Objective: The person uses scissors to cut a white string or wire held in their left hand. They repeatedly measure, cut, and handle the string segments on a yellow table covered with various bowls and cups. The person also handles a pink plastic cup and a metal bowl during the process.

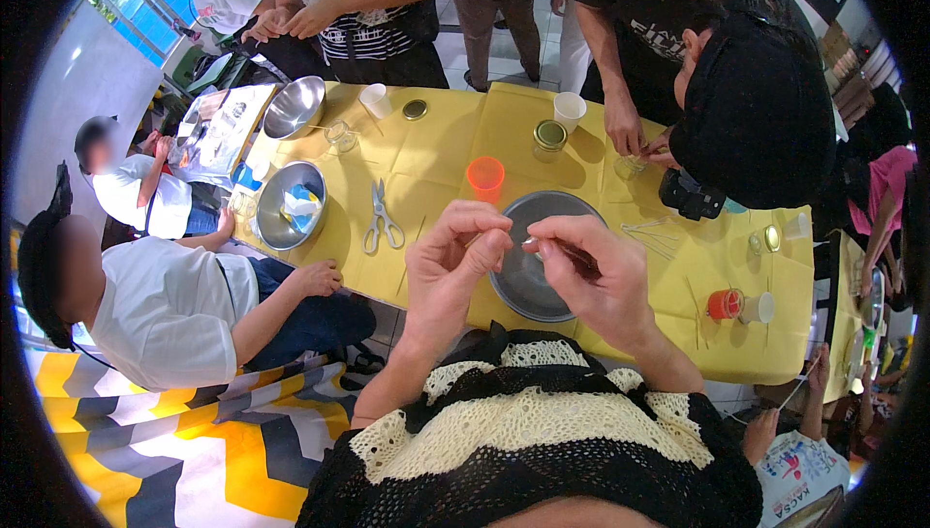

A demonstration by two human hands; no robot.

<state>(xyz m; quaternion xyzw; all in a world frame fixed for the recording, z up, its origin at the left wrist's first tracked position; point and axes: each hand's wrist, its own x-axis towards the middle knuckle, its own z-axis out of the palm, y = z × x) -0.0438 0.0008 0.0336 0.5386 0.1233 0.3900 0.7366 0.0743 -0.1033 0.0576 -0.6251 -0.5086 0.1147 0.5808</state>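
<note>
Both hands are raised in front of my chest, close together with a small gap between the fingertips. My left hand (453, 262) is closed in a pinch, thumb against forefinger; whatever it grips is too small to name. Pinched likewise, my right hand (596, 271) shows a tiny pale, shiny bit at its fingertips that I cannot make out. Below them a grey metal bowl (533, 307) stands on the yellow-covered table, partly hidden by my right hand. An orange plastic cup (485, 179) stands just beyond my fingers.
Scissors (379, 221) lie left of my hands. Farther left are two metal bowls (294, 108), one holding a blue-and-white packet. A lidded glass jar (549, 139), white cup (570, 111) and thin sticks (651, 235) are beyond and right. Several people work around the table (446, 131).
</note>
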